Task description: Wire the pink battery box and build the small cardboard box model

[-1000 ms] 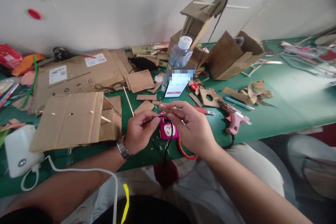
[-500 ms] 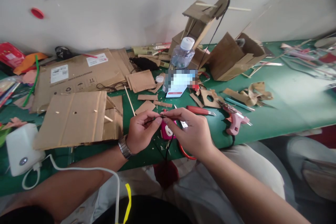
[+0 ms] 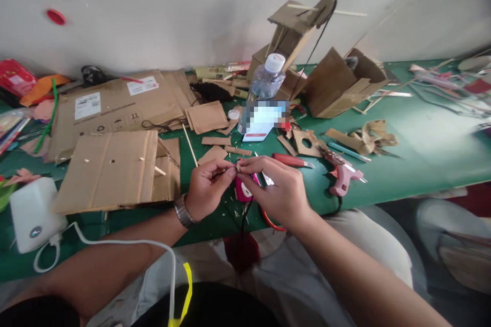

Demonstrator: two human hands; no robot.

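My left hand point(image 3: 205, 191) and my right hand point(image 3: 278, 189) meet fingertip to fingertip above the near edge of the green table point(image 3: 414, 153). Both pinch a thin black string point(image 3: 244, 214) that hangs down between them toward my lap. A small pale bit shows at the pinch, too small to name. Under the hands lies a pink power socket point(image 3: 245, 189) and a red-handled scissors loop point(image 3: 270, 222). A metal watch point(image 3: 183, 212) is on my left wrist.
Flat cardboard sheets point(image 3: 111, 171) lie at the left, a white charger box point(image 3: 32, 214) with cable nearer. A water bottle point(image 3: 264, 84) and phone point(image 3: 261, 122) stand behind the hands. A pink glue gun point(image 3: 343, 176), red knife point(image 3: 291, 161) and cardboard model point(image 3: 307, 51) are to the right.
My hands have drawn closer together, and the right hand's fingers have closed into a pinch against the left's fingertips. The view shifted slightly.
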